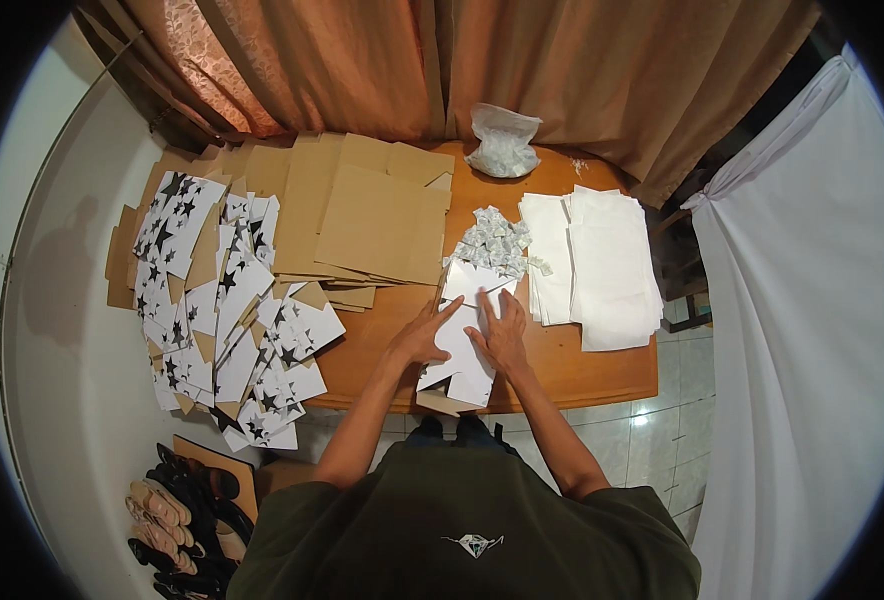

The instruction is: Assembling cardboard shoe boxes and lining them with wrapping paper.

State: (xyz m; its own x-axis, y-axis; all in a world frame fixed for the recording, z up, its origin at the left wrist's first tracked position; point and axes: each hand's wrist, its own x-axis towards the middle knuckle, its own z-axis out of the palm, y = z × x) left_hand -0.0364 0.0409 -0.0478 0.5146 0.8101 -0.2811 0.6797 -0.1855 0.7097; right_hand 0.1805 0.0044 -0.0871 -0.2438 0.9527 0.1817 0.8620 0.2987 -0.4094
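Your left hand (pixel 424 338) and right hand (pixel 502 335) press flat, fingers spread, on the white cardboard sheet (pixel 462 345), its long axis running away from you; a clear plastic bag (pixel 503 142) sits beyond.

Matt white card blank (pixel 465 345) on a smooth, slightly glossy wooden table (pixel 602 370).

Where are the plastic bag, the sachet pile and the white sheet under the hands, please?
plastic bag (pixel 503 143), head view, middle of bag.
sachet pile (pixel 492 243), head view, centre of heap.
white sheet (pixel 465 358), head view, bare part between the hands.
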